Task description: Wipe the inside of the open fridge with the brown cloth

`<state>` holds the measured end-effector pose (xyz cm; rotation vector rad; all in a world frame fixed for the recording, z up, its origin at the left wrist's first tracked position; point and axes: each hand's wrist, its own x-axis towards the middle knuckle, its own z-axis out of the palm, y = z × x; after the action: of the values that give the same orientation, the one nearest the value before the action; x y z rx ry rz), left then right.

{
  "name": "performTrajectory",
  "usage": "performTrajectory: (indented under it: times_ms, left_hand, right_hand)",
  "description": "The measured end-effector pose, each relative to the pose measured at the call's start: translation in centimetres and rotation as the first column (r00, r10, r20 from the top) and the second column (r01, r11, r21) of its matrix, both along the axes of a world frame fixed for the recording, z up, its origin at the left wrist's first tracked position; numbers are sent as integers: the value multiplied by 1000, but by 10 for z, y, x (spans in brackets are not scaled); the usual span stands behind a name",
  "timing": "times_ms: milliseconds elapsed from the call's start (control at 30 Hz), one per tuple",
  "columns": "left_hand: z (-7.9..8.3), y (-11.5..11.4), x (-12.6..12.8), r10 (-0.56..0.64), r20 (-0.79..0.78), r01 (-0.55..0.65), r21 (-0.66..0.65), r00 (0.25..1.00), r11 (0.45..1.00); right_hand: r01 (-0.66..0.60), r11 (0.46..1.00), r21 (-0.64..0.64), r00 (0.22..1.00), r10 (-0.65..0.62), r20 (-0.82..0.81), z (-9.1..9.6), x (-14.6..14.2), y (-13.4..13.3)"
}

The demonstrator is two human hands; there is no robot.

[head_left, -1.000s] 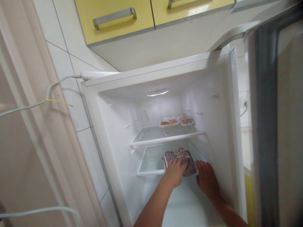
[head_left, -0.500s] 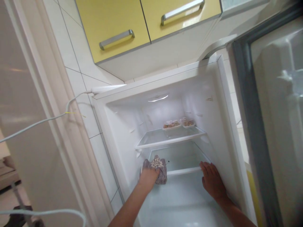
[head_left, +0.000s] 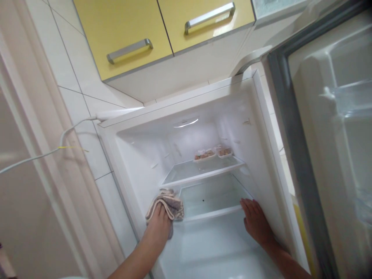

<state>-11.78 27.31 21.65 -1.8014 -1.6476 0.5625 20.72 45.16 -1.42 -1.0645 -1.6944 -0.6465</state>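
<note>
My left hand (head_left: 159, 226) is closed on a bunched grey-brown patterned cloth (head_left: 173, 206). The cloth lies against the fridge's left inner wall, beside the front left corner of the lower glass shelf (head_left: 215, 195). Across from it, my right hand (head_left: 257, 224) is laid with outstretched fingers at that shelf's front right corner, near the right inner wall, and holds nothing. A small dark spot (head_left: 203, 200) shows on the lower shelf. Above, the upper glass shelf (head_left: 186, 172) bears two wrapped food trays, one left (head_left: 204, 155) and one right (head_left: 223, 151).
The fridge door (head_left: 290, 128) with its clear racks stands open on the right. Yellow cabinets (head_left: 124, 27) with metal handles hang above. A pale cable (head_left: 35, 158) runs from the fridge's top left along the wall.
My left hand has moved the cloth left and toward me, from the lower shelf's front to the left inner wall. My right hand stays at the shelf corner. The view has shifted slightly.
</note>
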Motion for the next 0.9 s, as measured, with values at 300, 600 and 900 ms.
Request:
performTrajectory:
  times_ms: [300, 600, 900]
  left_hand:
    - [-9, 2, 12, 12, 85, -20, 86, 996, 996]
    - [-28, 112, -5, 128, 72, -136, 133, 989, 982]
    - [-41, 189, -16, 24, 297, -111, 280, 954, 954]
  right_hand:
    - [-18, 1000, -17, 1000, 18, -2, 4, 1, -3]
    - [9, 999, -42, 1000, -9, 7, 10, 1, -6]
    - [64, 998, -4, 998, -64, 3, 5, -2, 1]
